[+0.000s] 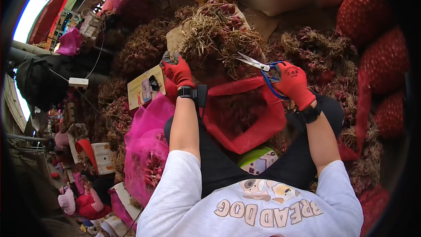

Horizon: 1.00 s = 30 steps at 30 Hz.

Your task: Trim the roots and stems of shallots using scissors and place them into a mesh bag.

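Note:
My right hand [291, 81], in a red glove, grips blue-handled scissors [265, 66]. Their silver blades are spread apart and point left toward a heap of shallots with dry stalks [210, 30]. At the heap's near left side is my left hand [176, 69], in a red glove with dark fingertips. Its fingers are bent together; whatever they hold, if anything, is hidden. Below and between both hands, an open red mesh bag [219, 125] lies between my legs, with shallots showing inside. A pink mesh bag [147, 153] holding red shallots rests beside my left forearm.
A cardboard piece [147, 87] with a phone-like item lies left of my left hand. Filled red mesh sacks [383, 61] line the right side. More shallots [322, 57] spread beyond my right hand. A person in red with a pink hat [66, 200] is at lower left.

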### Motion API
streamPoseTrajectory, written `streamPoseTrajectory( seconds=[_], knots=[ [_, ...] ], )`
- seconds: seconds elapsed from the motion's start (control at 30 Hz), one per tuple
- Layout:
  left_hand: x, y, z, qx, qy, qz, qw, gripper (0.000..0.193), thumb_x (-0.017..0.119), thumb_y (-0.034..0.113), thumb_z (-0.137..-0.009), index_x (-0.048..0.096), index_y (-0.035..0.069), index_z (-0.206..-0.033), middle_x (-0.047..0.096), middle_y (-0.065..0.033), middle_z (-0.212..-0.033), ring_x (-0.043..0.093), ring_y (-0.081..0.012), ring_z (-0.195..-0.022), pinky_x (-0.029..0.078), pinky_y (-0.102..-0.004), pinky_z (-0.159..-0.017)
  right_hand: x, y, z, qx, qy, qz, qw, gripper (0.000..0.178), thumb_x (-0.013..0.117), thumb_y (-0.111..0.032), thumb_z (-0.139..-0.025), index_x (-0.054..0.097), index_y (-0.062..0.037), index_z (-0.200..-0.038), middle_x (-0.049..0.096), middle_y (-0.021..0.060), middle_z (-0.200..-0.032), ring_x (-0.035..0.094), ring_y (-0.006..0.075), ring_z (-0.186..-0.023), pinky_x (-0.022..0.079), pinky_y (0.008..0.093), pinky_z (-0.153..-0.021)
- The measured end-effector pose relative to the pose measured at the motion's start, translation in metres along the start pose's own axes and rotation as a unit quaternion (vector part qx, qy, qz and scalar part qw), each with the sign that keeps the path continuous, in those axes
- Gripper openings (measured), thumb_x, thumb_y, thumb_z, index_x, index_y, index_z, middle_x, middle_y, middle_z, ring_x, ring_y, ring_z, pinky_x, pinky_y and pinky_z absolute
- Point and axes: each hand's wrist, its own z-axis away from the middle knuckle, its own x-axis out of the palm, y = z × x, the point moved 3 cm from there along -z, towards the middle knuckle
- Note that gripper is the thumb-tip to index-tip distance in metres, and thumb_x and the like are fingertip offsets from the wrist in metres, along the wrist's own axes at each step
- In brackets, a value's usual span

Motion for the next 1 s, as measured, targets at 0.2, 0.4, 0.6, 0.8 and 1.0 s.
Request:
streamPoseTrajectory(
  seconds=[0.2,0.4,0.6,0.8,1.0],
  knots=[
    [0.027,-0.022,-0.049,-0.006,-0.406,-0.311,0.859,0.052,0.068,0.035,-0.075,0.056,0.003,-0.114,0.058,-0.019,-0.117,0.055,-0.0348,-0.108,0.044,-0.0405,-0.089,0.005,-0.004,-0.006,-0.007,-0.029,0.019,0.999,0.042,0.065,-0.041,-0.071,0.059,-0.0127,-0.1,0.06,0.0081,-0.099,0.06,0.0273,-0.09,0.049,0.0374,-0.076],
    [0.013,-0.02,-0.039,-0.026,-0.396,-0.307,0.865,0.048,0.069,0.035,-0.074,0.059,0.006,-0.111,0.062,-0.0183,-0.11,0.056,-0.0352,-0.106,0.045,-0.0418,-0.088,0.023,-0.017,-0.015,-0.056,-0.051,0.026,0.997,0.04,0.065,-0.038,-0.07,0.058,-0.0104,-0.098,0.061,0.0101,-0.098,0.06,0.0276,-0.091,0.048,0.0374,-0.077],
    [-0.013,-0.017,-0.027,0.075,-0.363,-0.163,0.914,0.027,0.071,0.016,-0.075,0.06,0.003,-0.096,0.061,-0.0074,-0.076,0.057,-0.0203,-0.067,0.046,-0.0334,-0.062,0.033,-0.02,-0.017,-0.078,-0.046,0.031,0.995,0.038,0.064,-0.038,-0.07,0.059,-0.0094,-0.095,0.061,0.0116,-0.094,0.061,0.0292,-0.089,0.048,0.0376,-0.076],
    [-0.018,-0.01,-0.03,-0.19,-0.327,0.099,0.92,0.013,0.064,0.014,-0.084,0.055,0.004,-0.084,0.056,0.0026,-0.07,0.054,-0.0084,-0.061,0.045,-0.0241,-0.054,0.042,-0.044,-0.022,-0.046,-0.238,-0.387,0.89,0.036,0.065,-0.04,-0.079,0.059,-0.012,-0.1,0.059,0.001,-0.08,0.058,0.0159,-0.064,0.047,0.0288,-0.058],
    [-0.032,-0.036,-0.022,-0.051,-0.489,0.037,0.87,0.038,0.053,0.002,-0.089,0.044,0.003,-0.126,0.053,-0.0088,-0.117,0.058,-0.0133,-0.096,0.048,-0.0244,-0.078,0.063,-0.101,-0.039,0.124,-0.445,-0.589,0.663,0.027,0.06,-0.036,-0.088,0.059,-0.0158,-0.106,0.05,-0.0072,-0.07,0.047,0.001,-0.056,0.04,0.0167,-0.049]
  ],
)
